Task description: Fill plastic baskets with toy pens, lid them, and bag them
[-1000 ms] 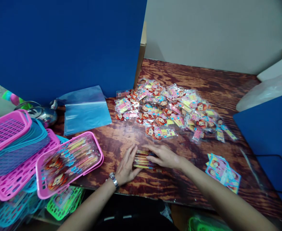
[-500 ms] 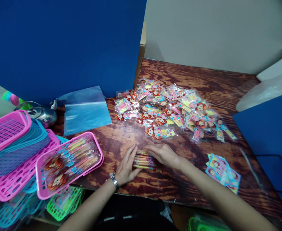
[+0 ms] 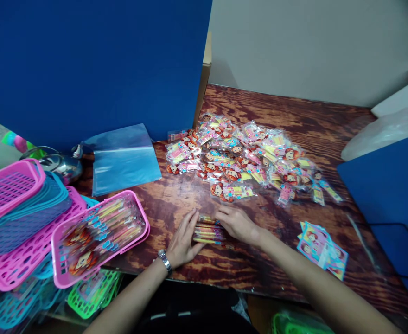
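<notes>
A small bundle of colourful patterned pencils (image 3: pixel 208 232), seemingly in clear packaging, lies on the table in front of me. At its left end, my left hand (image 3: pixel 183 241) grips it between thumb and fingers, a metal watch on the wrist. The fingers of my right hand (image 3: pixel 238 224) curl over the other end and hide part of it. To the left, a pink basket (image 3: pixel 143 211) holds clear packs of similar pencils with red-haired cartoon figures. Beyond my hands lies a heap of small clear packets (image 3: pixel 225 160) with cartoon figures.
Clear plastic bags (image 3: pixel 125 167) lie on the wooden table (image 3: pixel 259 269) at left, near a metal kettle (image 3: pixel 63 167). Stacked blue baskets (image 3: pixel 33 222) crowd the left edge. Printed cartoon cards (image 3: pixel 322 248) lie at right. Blue panels (image 3: pixel 96 60) stand at both sides.
The fingers of my right hand have shifted slightly at the bundle's right end, and a little more of the pencils shows. My left hand stays in place.
</notes>
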`<state>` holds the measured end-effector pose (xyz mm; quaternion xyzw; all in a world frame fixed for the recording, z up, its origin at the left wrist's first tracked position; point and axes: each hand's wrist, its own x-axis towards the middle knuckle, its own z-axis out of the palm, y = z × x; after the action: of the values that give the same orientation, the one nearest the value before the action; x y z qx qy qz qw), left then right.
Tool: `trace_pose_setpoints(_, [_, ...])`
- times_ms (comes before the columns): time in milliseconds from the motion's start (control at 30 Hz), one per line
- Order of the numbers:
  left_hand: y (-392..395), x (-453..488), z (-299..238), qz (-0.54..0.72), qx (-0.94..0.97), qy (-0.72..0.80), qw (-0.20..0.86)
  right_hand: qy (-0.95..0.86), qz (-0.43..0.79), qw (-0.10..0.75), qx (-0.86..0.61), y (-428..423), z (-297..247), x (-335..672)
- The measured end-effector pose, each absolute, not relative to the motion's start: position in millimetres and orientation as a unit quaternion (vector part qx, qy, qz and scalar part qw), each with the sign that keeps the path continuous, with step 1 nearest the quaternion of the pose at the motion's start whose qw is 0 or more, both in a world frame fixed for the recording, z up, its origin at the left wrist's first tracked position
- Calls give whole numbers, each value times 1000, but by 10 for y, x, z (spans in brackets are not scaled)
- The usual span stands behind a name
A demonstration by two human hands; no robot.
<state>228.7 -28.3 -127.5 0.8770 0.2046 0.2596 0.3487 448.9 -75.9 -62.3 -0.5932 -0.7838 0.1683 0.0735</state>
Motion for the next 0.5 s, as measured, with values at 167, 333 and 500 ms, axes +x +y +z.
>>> trace_pose_setpoints(167, [-280,2294,-1275,263,877,201,350,-795,220,109,-555,-746,-510,4515])
trace_pose_setpoints(333, [-277,2286,-1286,267,879,198,343,-796,216,93,-557,-755,-531,4516])
trace_pose_setpoints(500, [-283,2287,-1291,271,878,201,339,-800,222,106,-547,-758,-565,4527])
